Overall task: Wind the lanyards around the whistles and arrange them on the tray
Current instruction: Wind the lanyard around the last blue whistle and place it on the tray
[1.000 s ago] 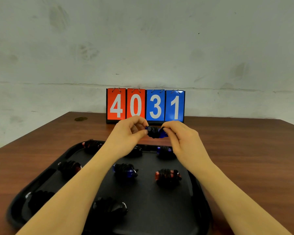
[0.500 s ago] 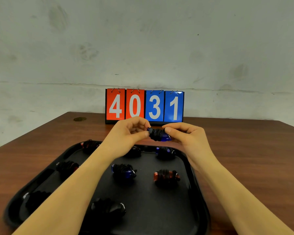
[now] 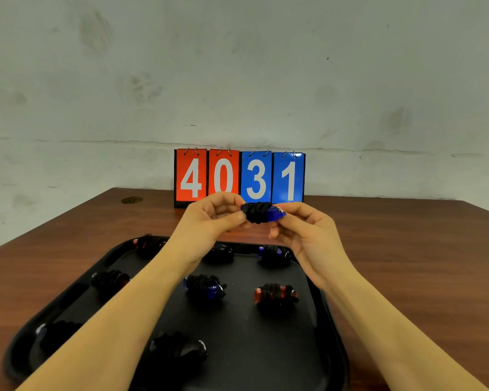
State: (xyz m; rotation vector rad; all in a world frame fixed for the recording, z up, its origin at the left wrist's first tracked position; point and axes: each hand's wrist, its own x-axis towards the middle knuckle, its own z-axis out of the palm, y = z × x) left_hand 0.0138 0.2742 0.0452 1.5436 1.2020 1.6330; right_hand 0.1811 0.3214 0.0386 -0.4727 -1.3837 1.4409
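Observation:
Above the far end of the black tray (image 3: 316,348) I hold a blue whistle (image 3: 261,212) wrapped in black lanyard. My left hand (image 3: 209,221) pinches its left end and my right hand (image 3: 302,230) pinches its right, blue end. On the tray lie several wound whistles: a blue one (image 3: 205,286) in the middle, a red one (image 3: 275,294) to its right, a blue one (image 3: 274,253) at the far right, a red one (image 3: 110,280) at the left and a dark one (image 3: 178,348) near the front. My forearms hide parts of the tray.
A flip scoreboard (image 3: 239,177) reading 4031 stands at the back of the brown wooden table (image 3: 407,263), against a grey wall. A small round dark mark (image 3: 132,200) sits at the table's far left.
The held whistle has turned so more of its blue end shows at the right. My right hand's fingers have shifted along it; both hands stay at about the same height.

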